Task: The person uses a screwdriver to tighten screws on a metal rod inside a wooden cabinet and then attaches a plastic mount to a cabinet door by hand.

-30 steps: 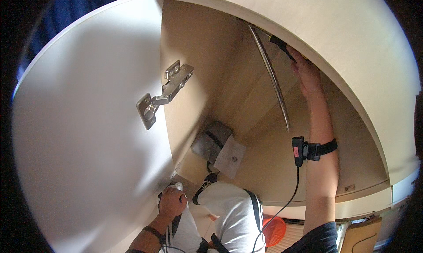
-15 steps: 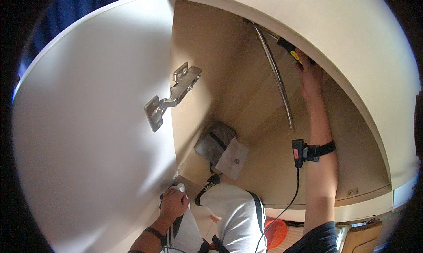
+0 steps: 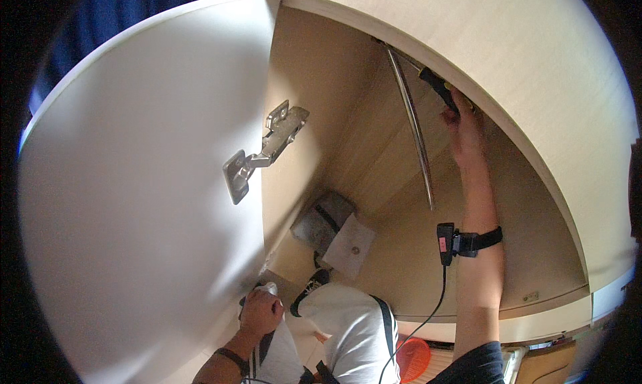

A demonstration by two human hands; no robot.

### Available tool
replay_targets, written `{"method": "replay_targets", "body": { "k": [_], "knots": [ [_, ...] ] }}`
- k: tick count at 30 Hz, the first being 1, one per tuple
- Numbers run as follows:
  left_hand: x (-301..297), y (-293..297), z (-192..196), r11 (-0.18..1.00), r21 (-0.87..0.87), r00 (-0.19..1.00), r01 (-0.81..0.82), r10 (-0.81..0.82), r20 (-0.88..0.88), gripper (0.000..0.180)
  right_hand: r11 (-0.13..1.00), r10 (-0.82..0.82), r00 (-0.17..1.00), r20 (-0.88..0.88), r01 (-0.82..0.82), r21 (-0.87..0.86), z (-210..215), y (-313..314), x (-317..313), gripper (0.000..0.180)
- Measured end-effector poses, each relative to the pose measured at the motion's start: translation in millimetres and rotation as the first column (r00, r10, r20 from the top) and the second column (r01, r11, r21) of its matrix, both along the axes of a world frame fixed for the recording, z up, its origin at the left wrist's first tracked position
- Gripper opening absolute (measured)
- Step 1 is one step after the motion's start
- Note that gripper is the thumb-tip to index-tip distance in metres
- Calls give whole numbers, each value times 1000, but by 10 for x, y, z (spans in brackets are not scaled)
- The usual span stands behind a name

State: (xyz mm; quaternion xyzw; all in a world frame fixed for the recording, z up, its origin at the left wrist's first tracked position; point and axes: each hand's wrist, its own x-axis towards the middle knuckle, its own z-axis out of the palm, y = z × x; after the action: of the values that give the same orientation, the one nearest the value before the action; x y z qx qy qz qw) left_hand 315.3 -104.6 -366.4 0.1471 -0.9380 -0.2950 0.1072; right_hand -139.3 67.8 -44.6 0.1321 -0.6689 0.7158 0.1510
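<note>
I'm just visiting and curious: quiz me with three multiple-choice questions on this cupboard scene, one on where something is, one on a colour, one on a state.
1. Where is the right hand?
A. raised inside the cupboard, by the metal rail
B. on the floor
C. on the hinge

2. What colour is the round object low down, by the right elbow?
A. green
B. orange-red
C. white

3. How does the cupboard door stand?
A. shut
B. taken off
C. swung open, its metal hinge showing

Answers:
1 A, the hand reaches up beside the rail, gripping a black and yellow tool handle.
2 B, it shows orange-red beside the white trousers.
3 C, the inner face and the hinge are in plain view.
</note>
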Motion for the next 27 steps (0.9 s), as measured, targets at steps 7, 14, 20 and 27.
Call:
{"method": "replay_targets", "body": {
  "k": [7,14,20,27],
  "knots": [
    [-52,17,-47,999,17,998,50,-49,-38,16,964,252,965,66,-244,-107,-21,439,-342,27],
    [73,-19,-67,1000,12,998,19,-20,53,19,991,10,998,56,-18,134,363,-353,610,36],
    [-1179,225,573,864,427,963,267,-229,-139,31,927,305,952,-21,-292,234,422,17,630,30],
    [-3212,765,1892,505,801,909,322,71,-410,83,993,120,988,93,-119,-10,387,-153,638,21]
  ]
}}
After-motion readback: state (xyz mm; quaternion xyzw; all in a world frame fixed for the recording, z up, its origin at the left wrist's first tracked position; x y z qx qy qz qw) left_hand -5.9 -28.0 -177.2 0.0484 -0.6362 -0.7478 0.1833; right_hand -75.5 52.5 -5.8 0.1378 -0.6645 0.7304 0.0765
